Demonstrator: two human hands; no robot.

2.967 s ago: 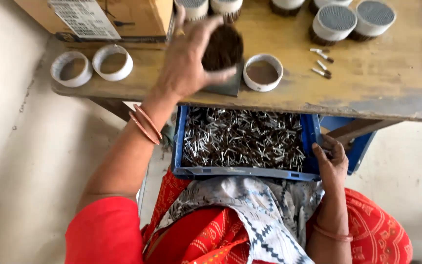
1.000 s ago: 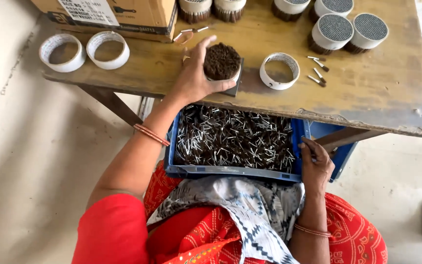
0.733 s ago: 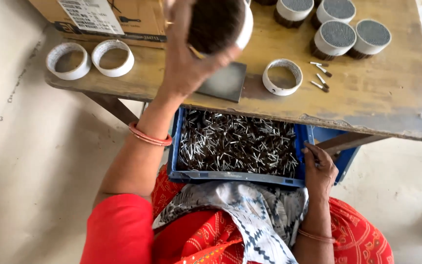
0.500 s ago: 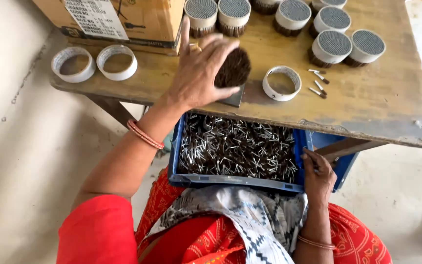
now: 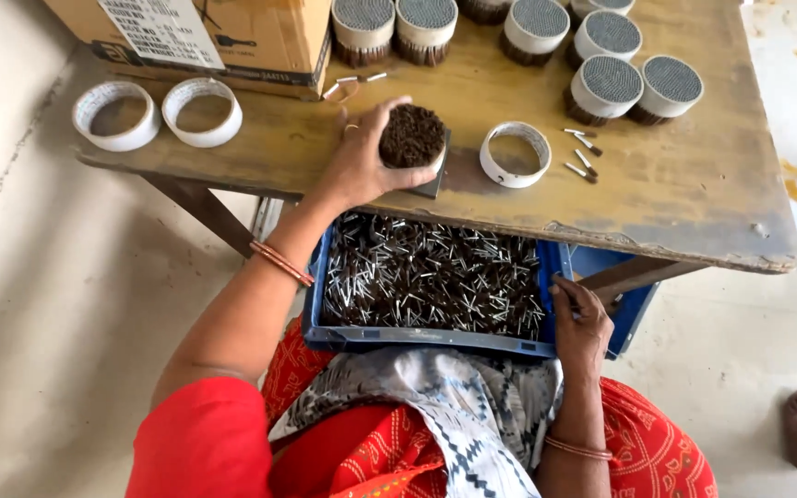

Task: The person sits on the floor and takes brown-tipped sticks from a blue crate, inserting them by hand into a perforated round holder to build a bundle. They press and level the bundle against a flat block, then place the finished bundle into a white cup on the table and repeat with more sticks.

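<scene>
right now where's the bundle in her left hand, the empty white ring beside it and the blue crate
dark bundle (image 5: 411, 135), head view, on its dark bristly top
empty white ring (image 5: 515, 167), head view, on its near rim
blue crate (image 5: 417, 338), head view, on its near wall

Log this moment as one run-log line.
left hand: grips dark round bundle on wooden table | right hand: rests on blue crate edge | empty white ring beside bundle

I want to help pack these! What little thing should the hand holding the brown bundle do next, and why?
Probably lower the left hand so the brown bundle stands on the dark plate. The bundle is gripped just above it, beside an empty white ring.
</scene>
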